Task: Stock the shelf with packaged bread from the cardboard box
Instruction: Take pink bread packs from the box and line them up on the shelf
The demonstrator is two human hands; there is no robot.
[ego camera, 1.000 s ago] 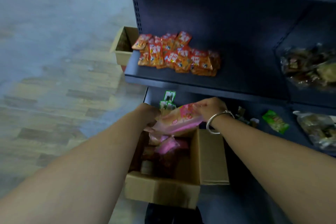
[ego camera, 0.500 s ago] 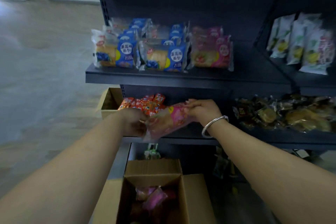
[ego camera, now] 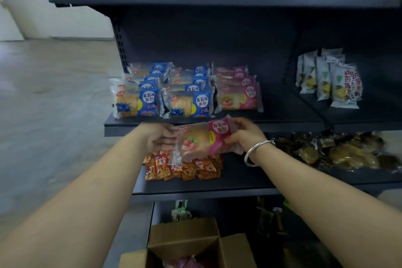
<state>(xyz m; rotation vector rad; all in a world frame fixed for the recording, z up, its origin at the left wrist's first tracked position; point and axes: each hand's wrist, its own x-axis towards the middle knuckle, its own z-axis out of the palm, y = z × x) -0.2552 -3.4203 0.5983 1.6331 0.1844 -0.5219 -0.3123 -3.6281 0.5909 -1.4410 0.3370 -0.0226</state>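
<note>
Both hands grip one pink bread pack [ego camera: 201, 139]; left hand [ego camera: 159, 138] pinches left end, right hand [ego camera: 244, 135] right end; long axis crosswise; pink stack [ego camera: 238, 93] up-right, just beyond; cardboard box [ego camera: 185, 243] below.

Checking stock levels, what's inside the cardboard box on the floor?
Inside the cardboard box, only a bit of pink packaging shows at the frame's bottom edge. The flaps and the frame edge hide everything else.

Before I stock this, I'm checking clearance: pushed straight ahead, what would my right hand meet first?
Probably the front edge of the shelf right of the pink bread stack; the right hand looks level with it, though depth is unclear.
</note>
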